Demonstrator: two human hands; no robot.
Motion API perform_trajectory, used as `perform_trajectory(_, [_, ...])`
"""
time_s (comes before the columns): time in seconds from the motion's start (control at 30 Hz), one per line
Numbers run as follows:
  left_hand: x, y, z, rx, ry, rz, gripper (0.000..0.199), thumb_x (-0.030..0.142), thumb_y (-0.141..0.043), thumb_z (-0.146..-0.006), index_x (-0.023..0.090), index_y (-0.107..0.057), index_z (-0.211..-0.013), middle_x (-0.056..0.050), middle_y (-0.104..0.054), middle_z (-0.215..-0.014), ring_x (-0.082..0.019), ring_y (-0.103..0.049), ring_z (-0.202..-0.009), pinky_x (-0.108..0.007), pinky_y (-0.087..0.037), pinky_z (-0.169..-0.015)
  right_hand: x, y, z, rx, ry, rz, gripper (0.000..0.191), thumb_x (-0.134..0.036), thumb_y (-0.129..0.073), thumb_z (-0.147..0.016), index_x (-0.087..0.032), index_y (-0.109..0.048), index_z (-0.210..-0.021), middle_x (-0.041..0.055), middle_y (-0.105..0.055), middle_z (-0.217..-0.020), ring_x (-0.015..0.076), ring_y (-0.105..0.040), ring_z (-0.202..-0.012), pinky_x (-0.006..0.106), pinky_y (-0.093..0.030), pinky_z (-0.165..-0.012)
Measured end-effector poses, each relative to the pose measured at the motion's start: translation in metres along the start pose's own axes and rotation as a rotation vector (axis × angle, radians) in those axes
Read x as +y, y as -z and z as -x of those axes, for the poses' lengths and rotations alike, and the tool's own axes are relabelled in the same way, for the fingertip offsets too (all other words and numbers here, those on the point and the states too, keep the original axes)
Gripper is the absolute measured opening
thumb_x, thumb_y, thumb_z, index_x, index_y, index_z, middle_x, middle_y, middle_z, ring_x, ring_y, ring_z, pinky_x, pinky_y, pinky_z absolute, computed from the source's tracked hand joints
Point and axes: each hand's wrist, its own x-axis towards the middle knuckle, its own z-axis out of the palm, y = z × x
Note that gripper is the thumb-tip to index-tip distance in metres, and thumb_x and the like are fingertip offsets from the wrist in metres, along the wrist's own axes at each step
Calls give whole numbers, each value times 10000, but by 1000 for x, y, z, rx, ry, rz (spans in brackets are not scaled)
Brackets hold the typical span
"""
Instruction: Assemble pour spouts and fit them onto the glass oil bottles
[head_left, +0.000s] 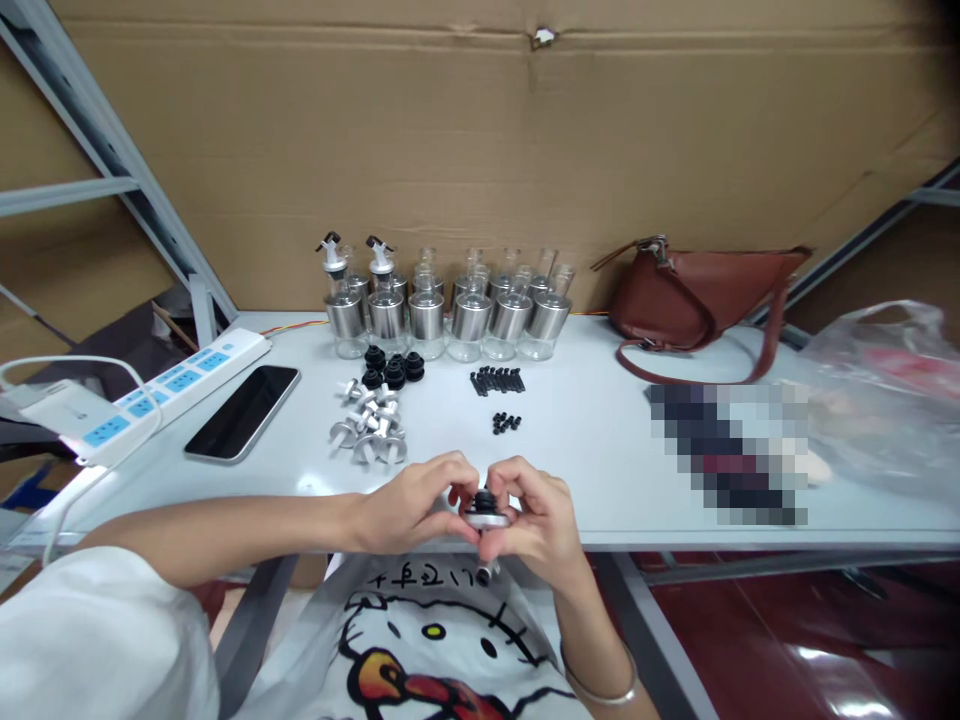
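Between my two hands, over the table's front edge, is a bottle pourer spout (pixel 487 519) with a silver disc and a black ribbed stopper on top. My left hand (pixel 420 505) pinches it from the left, and my right hand (pixel 536 520) grips it from the right; its spout end points down. Beyond my left hand lie a heap of silver pourer parts (pixel 371 425) and several black ribbed stoppers (pixel 394 370). Past my right hand are small black caps (pixel 507 423) and a row of black levers (pixel 498 380).
Glass-and-steel bottles (pixel 471 318) stand in rows at the back, two with pourers fitted. A phone (pixel 244 413) and a power strip (pixel 176 395) lie left. On the right are a brown handbag (pixel 690 300), a pixelated patch and a plastic bag (pixel 892 390).
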Motion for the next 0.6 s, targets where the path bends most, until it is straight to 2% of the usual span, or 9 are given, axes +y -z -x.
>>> perform_trajectory(0.1, [-1, -1, -1, 59, -54, 21, 274, 456, -532, -927, 216, -456, -1036, -6, -522, -854, -127, -526, -733, -233, -476, -678, 3, -1, 1, 62, 32, 10, 572, -724, -714, -562, -218, -504, -725, -95, -391, -506, 71, -302, -436, 213, -277, -422])
perform_trajectory(0.17, [-2, -2, -1, 111, -73, 39, 257, 419, -524, -943, 236, -447, -1106, -24, -518, -918, -139, -533, -799, -242, -492, -710, 6, -2, 1, 101, 76, 28, 525, -679, -735, -603, -225, -533, -773, -69, -481, -564, 92, -414, -473, 221, -366, -469])
perform_trajectory(0.3, [-3, -5, 0, 185, -99, 47, 275, 322, -474, -981, 270, -405, -1242, -57, -484, -1024, -156, -514, -884, -249, -501, -723, 12, -2, 2, 124, 166, 82, 321, -476, -744, -765, -251, -573, -919, -12, -606, -745, 146, -590, -654, 265, -492, -631])
perform_trajectory(0.47, [-5, -6, 2, 210, -71, 117, 300, 280, -510, -966, 276, -409, -1249, -54, -458, -1039, -157, -498, -926, -252, -499, -759, 14, 0, 3, 85, 248, 89, 248, -275, -683, -850, -290, -555, -1062, 2, -631, -845, 154, -615, -738, 281, -518, -701])
perform_trajectory(0.6, [-8, -7, 2, 194, -6, 232, 309, 334, -586, -929, 271, -422, -1183, -35, -451, -1026, -145, -499, -910, -262, -482, -788, 10, 0, 3, 38, 251, 108, 217, -276, -642, -872, -274, -560, -1073, 19, -651, -870, 162, -637, -763, 281, -525, -709])
